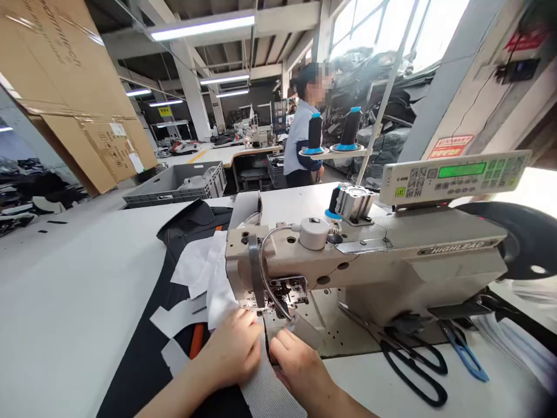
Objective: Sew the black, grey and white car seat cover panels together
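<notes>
Just in front of the needle area of the sewing machine [357, 261], my left hand [232, 348] has its fingers curled closed on a light grey fabric [270, 392]. Close by on the right, my right hand [300, 363] pinches the same fabric along its dark edge, thumb and fingers pressed together. The fabric runs between both hands toward the machine's foot, which is partly hidden by a metal hose [262, 264]. Left of the machine head lie white cut pieces [195, 264] over black fabric [143, 348], with an orange strip [197, 341] among them.
Black-handled scissors [413, 371] and blue thread snips [465, 351] lie right of my hands. A control panel [456, 177] tops the machine, near thread cones [350, 130]. Behind stand a grey crate [174, 183], a cardboard box [73, 87] and a person in a light shirt [296, 136].
</notes>
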Tool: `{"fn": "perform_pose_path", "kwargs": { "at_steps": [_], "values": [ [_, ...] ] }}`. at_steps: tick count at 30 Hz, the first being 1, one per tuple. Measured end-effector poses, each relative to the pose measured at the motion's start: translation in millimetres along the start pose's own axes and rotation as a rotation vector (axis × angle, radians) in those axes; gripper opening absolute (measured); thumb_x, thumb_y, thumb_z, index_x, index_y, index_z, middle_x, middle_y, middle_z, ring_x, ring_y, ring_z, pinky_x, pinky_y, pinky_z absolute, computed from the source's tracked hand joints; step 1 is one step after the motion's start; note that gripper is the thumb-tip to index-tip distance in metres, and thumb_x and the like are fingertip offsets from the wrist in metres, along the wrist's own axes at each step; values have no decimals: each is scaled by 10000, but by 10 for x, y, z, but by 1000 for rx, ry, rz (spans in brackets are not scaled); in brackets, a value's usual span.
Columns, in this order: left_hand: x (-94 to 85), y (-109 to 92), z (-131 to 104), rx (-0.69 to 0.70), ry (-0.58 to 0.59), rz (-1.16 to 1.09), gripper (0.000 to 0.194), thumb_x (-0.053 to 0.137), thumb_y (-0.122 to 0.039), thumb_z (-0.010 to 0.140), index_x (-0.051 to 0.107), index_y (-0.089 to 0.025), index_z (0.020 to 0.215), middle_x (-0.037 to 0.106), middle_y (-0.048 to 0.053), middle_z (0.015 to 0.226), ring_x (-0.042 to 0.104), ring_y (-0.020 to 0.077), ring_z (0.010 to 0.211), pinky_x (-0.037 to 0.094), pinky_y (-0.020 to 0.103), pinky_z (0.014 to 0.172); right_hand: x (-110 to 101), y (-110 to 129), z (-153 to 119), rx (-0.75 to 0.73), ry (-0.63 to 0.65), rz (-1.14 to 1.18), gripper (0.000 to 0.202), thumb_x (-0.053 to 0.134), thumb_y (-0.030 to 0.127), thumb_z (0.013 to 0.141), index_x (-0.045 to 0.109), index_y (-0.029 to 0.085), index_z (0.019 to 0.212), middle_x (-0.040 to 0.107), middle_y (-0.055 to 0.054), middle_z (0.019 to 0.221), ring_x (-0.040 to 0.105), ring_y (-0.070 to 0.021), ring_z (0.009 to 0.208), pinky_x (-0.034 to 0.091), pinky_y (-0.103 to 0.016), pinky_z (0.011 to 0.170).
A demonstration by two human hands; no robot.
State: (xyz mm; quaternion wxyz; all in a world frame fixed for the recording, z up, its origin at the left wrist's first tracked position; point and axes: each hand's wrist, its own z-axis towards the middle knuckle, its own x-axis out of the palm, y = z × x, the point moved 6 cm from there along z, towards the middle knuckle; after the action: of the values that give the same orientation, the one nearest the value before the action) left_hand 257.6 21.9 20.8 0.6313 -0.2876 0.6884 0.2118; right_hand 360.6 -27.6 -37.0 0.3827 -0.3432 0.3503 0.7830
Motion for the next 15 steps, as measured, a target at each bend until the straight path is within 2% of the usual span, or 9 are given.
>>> {"fn": "perform_pose_path", "kwargs": {
  "at_steps": [1, 3, 4, 5, 7, 9, 11, 13, 15],
  "values": [
    [-29, -64, -102, 24, -5, -57, 213, 557, -265, 774, 631, -195, 962, 615, 91, 1060, 538, 268, 992, 447, 411, 860, -18, 25, -4, -50, -29, -5, 166, 577, 177, 805, 488, 204, 667, 556, 16, 660, 539, -147, 610, 391, -252, 511],
    [-36, -198, -301, 84, 8, -122, 522, 658, -365, 676, 573, -212, 1168, 557, 105, 1238, 488, 308, 1111, 396, 466, 975, -81, 106, -11, -176, -67, 48, 206, 523, 182, 822, 458, 196, 626, 529, 0, 627, 506, -155, 599, 363, -277, 509],
    [-16, -242, -375, 98, 17, -125, 659, 677, -382, 645, 522, -197, 1258, 516, 127, 1311, 463, 331, 1161, 359, 491, 1020, -118, 141, -12, -217, -65, 96, 200, 496, 193, 835, 471, 193, 637, 538, -10, 640, 499, -159, 606, 365, -287, 518],
    [13, -258, -424, 91, 20, -115, 712, 669, -374, 650, 486, -173, 1308, 490, 150, 1348, 451, 346, 1187, 340, 506, 1038, -157, 167, -9, -238, -51, 147, 187, 472, 209, 851, 501, 189, 668, 560, -24, 674, 503, -165, 625, 377, -296, 534],
    [77, -205, -442, 37, 7, -125, 557, 587, -323, 731, 535, -143, 1255, 544, 171, 1285, 498, 338, 1146, 374, 502, 1007, -236, 213, -5, -257, -25, 228, 191, 423, 222, 887, 569, 172, 774, 615, -58, 777, 532, -183, 693, 424, -321, 593],
    [103, -43, -390, -64, -65, -256, 315, 453, -290, 839, 630, -156, 1061, 642, 139, 1099, 572, 286, 1033, 442, 447, 936, -291, 266, -16, -283, -12, 259, 221, 396, 203, 913, 610, 147, 920, 656, -91, 932, 576, -206, 830, 473, -353, 710],
    [74, 207, -344, -237, -224, -490, 344, 357, -348, 904, 638, -168, 989, 672, 103, 1022, 597, 248, 1006, 471, 397, 914, -282, 338, -33, -311, 25, 235, 265, 423, 218, 922, 596, 117, 1095, 636, -129, 1135, 565, -236, 1045, 469, -395, 875],
    [40, 415, -347, -412, -363, -669, 404, 361, -436, 904, 623, -158, 1036, 673, 93, 1059, 599, 241, 1039, 481, 375, 916, -202, 428, -25, -315, 97, 166, 396, 474, 293, 921, 525, 74, 1248, 565, -174, 1277, 487, -269, 1211, 399, -439, 1015],
    [-8, 433, -334, -435, -381, -730, 413, 390, -468, 890, 626, -153, 1015, 682, 80, 1026, 611, 235, 1012, 492, 359, 893, -77, 536, 25, -302, 185, 94, 563, 518, 404, 895, 481, 6, 1292, 535, -235, 1293, 454, -314, 1250, 339, -472, 1071]
  ]
}}
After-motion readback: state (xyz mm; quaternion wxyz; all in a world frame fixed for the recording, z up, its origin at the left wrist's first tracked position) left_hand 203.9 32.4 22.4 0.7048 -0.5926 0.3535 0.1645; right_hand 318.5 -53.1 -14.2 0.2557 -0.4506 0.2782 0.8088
